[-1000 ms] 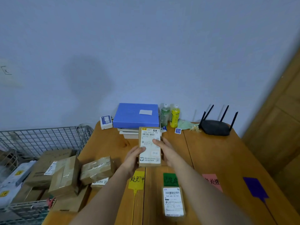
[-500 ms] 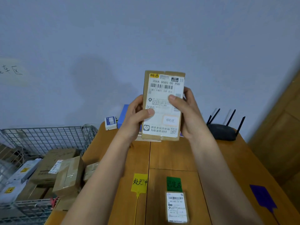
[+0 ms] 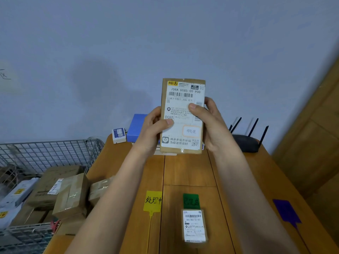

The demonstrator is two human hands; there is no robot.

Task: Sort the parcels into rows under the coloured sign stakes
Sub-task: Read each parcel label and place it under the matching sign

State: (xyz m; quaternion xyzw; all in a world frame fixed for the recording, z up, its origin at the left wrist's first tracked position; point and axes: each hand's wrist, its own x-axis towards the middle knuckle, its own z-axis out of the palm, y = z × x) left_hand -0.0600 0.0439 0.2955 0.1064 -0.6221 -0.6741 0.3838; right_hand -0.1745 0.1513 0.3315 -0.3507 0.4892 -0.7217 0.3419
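A flat brown parcel (image 3: 183,99) with a white shipping label is held upright in front of me, above the table's far end. My left hand (image 3: 153,131) grips its left edge and my right hand (image 3: 211,123) grips its right edge, thumbs on the label. On the wooden table (image 3: 187,169) lie a yellow sign stake (image 3: 153,200), a green sign stake (image 3: 190,201) and a purple sign stake (image 3: 286,210). A small labelled parcel (image 3: 194,225) lies just below the green one. My right forearm hides the table between the green and purple stakes.
A wire basket (image 3: 45,154) at the left holds several brown and white parcels (image 3: 71,195). At the table's far end are a blue box (image 3: 136,128), a small white box (image 3: 119,135) and a black router (image 3: 244,143). A wooden door stands at the right.
Both hands lifted the parcel from low over the table up to eye level, label facing me. Since half a second ago it has hardly moved.
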